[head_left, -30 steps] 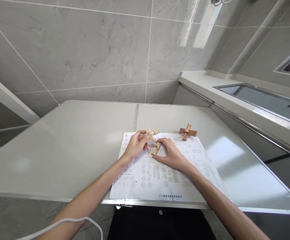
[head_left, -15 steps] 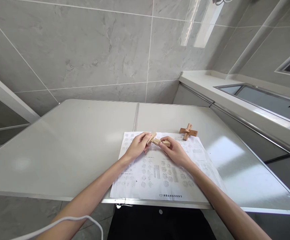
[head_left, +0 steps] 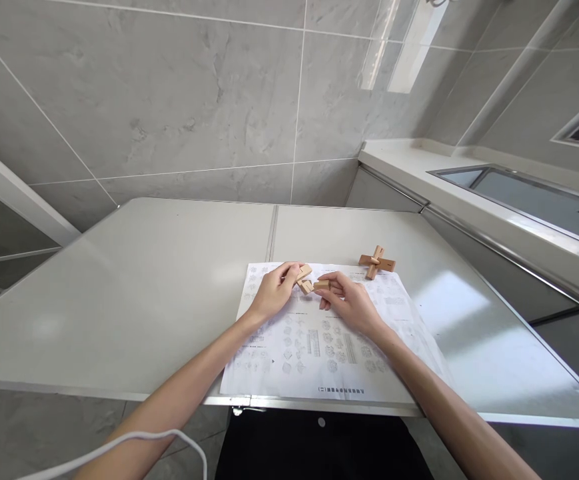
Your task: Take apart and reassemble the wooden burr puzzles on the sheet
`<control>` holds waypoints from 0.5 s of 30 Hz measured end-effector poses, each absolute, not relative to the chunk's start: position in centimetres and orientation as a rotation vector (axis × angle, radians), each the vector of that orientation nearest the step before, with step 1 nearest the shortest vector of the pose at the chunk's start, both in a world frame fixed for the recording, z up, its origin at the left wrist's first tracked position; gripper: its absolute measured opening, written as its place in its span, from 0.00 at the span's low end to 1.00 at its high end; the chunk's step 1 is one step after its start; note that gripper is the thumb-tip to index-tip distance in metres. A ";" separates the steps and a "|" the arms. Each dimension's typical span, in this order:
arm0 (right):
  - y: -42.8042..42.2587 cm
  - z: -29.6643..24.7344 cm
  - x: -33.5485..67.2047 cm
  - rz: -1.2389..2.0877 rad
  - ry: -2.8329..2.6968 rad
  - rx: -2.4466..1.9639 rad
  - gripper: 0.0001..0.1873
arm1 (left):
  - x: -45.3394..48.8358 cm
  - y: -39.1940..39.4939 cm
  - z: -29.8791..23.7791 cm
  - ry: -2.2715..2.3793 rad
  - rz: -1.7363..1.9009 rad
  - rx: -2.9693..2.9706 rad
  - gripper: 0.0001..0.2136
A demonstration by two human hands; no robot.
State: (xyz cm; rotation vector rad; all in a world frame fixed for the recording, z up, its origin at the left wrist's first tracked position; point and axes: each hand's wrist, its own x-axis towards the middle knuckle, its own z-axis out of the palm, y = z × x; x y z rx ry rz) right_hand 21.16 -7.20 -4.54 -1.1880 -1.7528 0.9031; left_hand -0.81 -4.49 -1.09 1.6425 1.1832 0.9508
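Observation:
My left hand (head_left: 278, 291) is closed on light wooden puzzle pieces (head_left: 304, 280), two of which show past its fingertips at an angle to each other. Between the thumb and fingers of my right hand (head_left: 350, 301) is a short wooden puzzle piece (head_left: 322, 285). Its left end comes close to the pieces in my left hand; whether they touch I cannot tell. Both hands are over a printed sheet (head_left: 314, 360) with rows of small line drawings, seen upside down. Beyond my right hand, a cross-shaped wooden puzzle (head_left: 376, 262) of darker wood stands at the sheet's far edge.
The sheet lies on a pale folding table (head_left: 144, 287) with a seam across it. A tiled wall (head_left: 194, 100) rises behind. At the right runs a white counter (head_left: 404, 160). A white cable (head_left: 134, 437) hangs by my left forearm.
My right hand has drawn its piece slightly away and turned it. The pieces at my left fingertips have tilted and now sit at a different angle. The cross-shaped puzzle is unmoved.

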 end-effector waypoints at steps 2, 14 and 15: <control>-7.3 -4.4 21.2 0.796 -1.797 -1.210 0.12 | -0.8 -4.6 -0.9 1.197 0.945 1.677 0.23; -7.7 -4.5 20.9 0.504 -1.963 -1.197 0.10 | -0.5 -5.0 -0.8 1.238 0.879 1.851 0.22; -7.7 -4.6 20.9 0.493 -1.969 -1.189 0.09 | -0.5 -5.1 -0.8 1.238 0.876 1.862 0.22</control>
